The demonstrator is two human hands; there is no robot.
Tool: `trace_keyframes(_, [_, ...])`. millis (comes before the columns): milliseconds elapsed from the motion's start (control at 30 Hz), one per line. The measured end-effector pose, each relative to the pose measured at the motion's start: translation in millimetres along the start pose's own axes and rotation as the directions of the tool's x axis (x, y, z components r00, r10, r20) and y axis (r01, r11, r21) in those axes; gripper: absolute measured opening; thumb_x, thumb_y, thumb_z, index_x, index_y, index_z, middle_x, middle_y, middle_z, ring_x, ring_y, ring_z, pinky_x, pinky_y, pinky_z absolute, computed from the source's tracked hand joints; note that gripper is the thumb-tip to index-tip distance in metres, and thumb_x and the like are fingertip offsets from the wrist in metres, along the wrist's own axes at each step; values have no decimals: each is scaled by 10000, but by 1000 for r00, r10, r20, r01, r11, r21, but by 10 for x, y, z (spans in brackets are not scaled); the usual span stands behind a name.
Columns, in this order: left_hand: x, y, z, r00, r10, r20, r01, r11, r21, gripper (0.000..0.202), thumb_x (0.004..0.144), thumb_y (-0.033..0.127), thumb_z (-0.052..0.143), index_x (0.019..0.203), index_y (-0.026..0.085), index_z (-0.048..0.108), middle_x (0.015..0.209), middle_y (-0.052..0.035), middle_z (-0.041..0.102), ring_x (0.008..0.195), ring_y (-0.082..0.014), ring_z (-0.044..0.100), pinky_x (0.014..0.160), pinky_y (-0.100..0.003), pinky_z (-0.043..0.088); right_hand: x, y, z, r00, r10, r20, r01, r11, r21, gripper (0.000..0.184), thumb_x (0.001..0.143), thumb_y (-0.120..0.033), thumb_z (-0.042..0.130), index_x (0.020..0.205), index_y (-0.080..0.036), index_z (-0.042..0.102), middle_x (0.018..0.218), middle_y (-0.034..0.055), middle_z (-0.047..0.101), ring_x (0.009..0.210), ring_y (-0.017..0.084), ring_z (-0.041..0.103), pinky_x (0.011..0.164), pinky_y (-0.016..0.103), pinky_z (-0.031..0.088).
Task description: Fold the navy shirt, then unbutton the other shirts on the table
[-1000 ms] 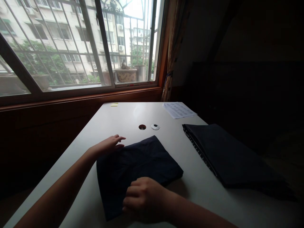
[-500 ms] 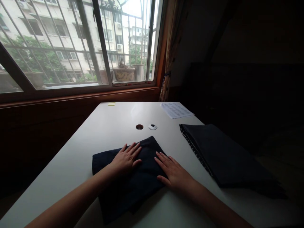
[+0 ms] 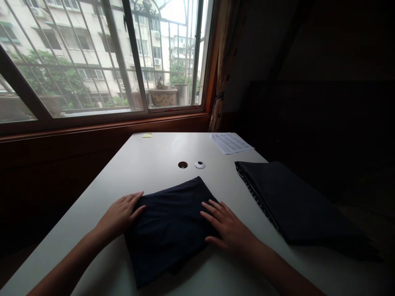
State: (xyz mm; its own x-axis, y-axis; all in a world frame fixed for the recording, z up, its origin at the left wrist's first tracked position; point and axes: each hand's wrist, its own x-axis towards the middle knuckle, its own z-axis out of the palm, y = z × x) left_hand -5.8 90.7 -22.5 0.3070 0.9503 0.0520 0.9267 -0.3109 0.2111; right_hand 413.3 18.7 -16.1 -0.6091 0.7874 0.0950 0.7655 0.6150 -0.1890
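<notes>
A folded piece of dark navy cloth (image 3: 173,222), slightly creased, lies on the white table (image 3: 101,197) in front of me. At its upper left edge rests my left hand (image 3: 121,211), fingers stretched out and partly over the corner. My right hand (image 3: 226,226) lies along the right edge, its spread fingertips on the fabric. Neither hand grips anything. What kind of cloth item this is I cannot tell.
A larger stack of folded dark cloth (image 3: 286,201) lies to the right. Beyond the navy cloth are a round hole (image 3: 183,165) and a white ring cap (image 3: 200,165). Printed sheets (image 3: 231,143) and a yellow note (image 3: 147,135) lie near the far edge, below a barred window.
My left hand has slid left from the middle of the cloth to its left edge. The right hand stays at the right edge, nearly unmoved. The view has shifted slightly.
</notes>
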Motion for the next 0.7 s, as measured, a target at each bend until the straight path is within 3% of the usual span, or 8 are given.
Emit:
trace_keyframes(100, [12,-209,-104,998,-53,-26,48,982,-185,689,941,653,408,1458,207,493,1284,-126,657,1189,-321,602,982,-441,484,137,-291,-18,975,-194,-107,199,979,35,549,939,-529,595,1421,-280,508,1514,53,490,1440,294,352,1222,560,190])
trace_keyframes(233, [113,-372,-136,991,-110,71,129,903,-410,687,890,670,488,1381,194,550,1075,-97,705,956,-281,679,813,-359,533,412,-770,69,898,-376,-227,397,916,53,448,923,-530,626,1272,-253,585,1289,39,640,1226,235,515,1184,485,265])
trace_keyframes(333, [171,-392,-109,992,-93,87,124,869,-479,650,875,655,530,1340,203,582,1005,-71,699,891,-259,671,767,-331,520,617,-1084,156,844,-491,-214,499,866,-18,427,914,-513,640,1215,-215,583,1181,50,658,1099,225,536,1056,442,379])
trace_keyframes(400, [187,-387,-91,994,-87,68,110,848,-518,623,875,639,546,1320,205,595,961,-56,694,862,-244,661,745,-314,509,721,-1234,217,806,-555,-205,549,831,-89,286,940,-425,617,1105,-192,601,1057,47,661,977,209,543,915,403,432])
trace_keyframes(467, [183,-382,-84,994,-93,50,105,821,-561,600,876,627,559,1303,209,607,931,-45,686,840,-229,653,721,-297,501,787,-1321,279,776,-592,-219,572,806,-152,110,961,-292,573,953,-186,601,922,28,636,841,187,525,762,364,425])
trace_keyframes(533, [163,-374,-88,994,-105,33,104,798,-594,584,873,619,574,1289,211,617,921,-39,675,810,-213,644,691,-280,495,817,-1346,329,760,-602,-244,571,798,-190,118,951,-193,545,835,-187,570,825,12,595,747,171,494,652,340,375])
trace_keyframes(700, [94,-321,-140,991,-132,-11,88,719,-689,556,883,581,597,1290,204,614,924,-38,636,746,-173,619,588,-233,472,784,-1288,257,748,-572,-337,546,819,-177,158,929,-198,541,771,-193,529,716,-10,529,627,145,442,563,324,302])
